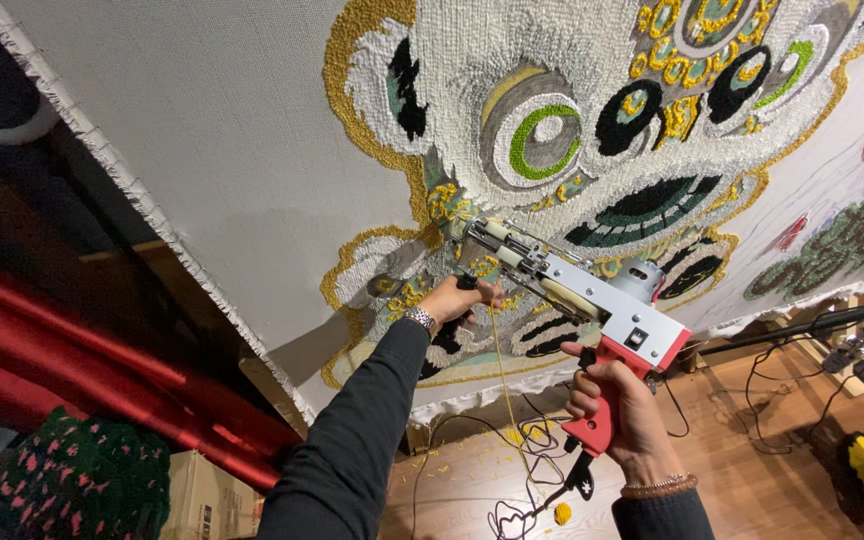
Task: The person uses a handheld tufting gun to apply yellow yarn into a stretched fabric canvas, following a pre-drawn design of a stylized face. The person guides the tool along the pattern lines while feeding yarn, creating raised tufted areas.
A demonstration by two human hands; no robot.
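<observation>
A grey tufting gun point(612, 312) with a red handle is pressed nose-first against a stretched white cloth point(212, 150). The cloth bears a partly tufted lion-like face point(552, 130) in white, yellow, green and black yarn. My right hand point(622, 410) grips the red rear handle. My left hand point(457, 298), in a dark sleeve with a metal wrist band, holds the black front grip near the needle. A yellow yarn strand point(505, 390) hangs from the gun toward the floor.
Red tubes point(72, 350) slant across the lower left beside a dark knitted piece with pink flecks point(72, 480). Black cables point(512, 500) and yellow yarn scraps lie on the wooden floor point(752, 470). A power strip point(857, 355) sits at right.
</observation>
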